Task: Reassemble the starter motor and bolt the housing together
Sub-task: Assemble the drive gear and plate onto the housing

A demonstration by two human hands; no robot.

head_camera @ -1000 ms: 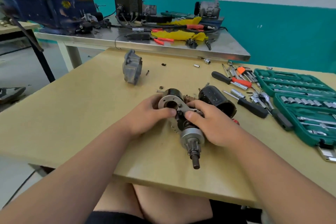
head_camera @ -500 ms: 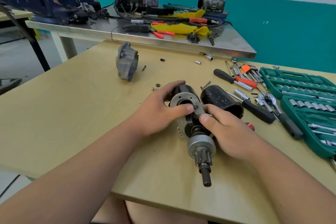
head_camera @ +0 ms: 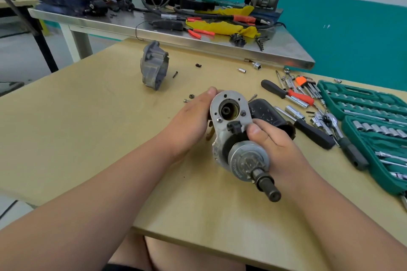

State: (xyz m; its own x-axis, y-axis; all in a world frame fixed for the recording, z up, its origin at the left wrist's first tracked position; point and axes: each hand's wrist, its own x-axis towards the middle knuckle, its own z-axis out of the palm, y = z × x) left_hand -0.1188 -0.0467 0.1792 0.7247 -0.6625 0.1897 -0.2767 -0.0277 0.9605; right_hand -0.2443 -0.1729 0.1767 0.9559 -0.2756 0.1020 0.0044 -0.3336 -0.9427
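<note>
I hold the starter motor assembly above the wooden table, tilted with its pinion shaft pointing toward me. Its silver mounting plate with an open round bore faces up. My left hand grips the plate's left side and the black solenoid behind it. My right hand holds the right side, thumb on a small black lever part. A black cylindrical motor casing lies just behind my right hand. The grey nose housing stands apart at the back left.
Loose nuts and screws lie near my left hand. Screwdrivers, a ratchet, sockets and an open green socket set fill the right side. A steel bench with cables, pliers and a blue vise stands behind.
Both hands have lifted and tilted the assembly, so the plate's bore faces up and the shaft points more toward me. My left thumb has moved off the plate's face.
</note>
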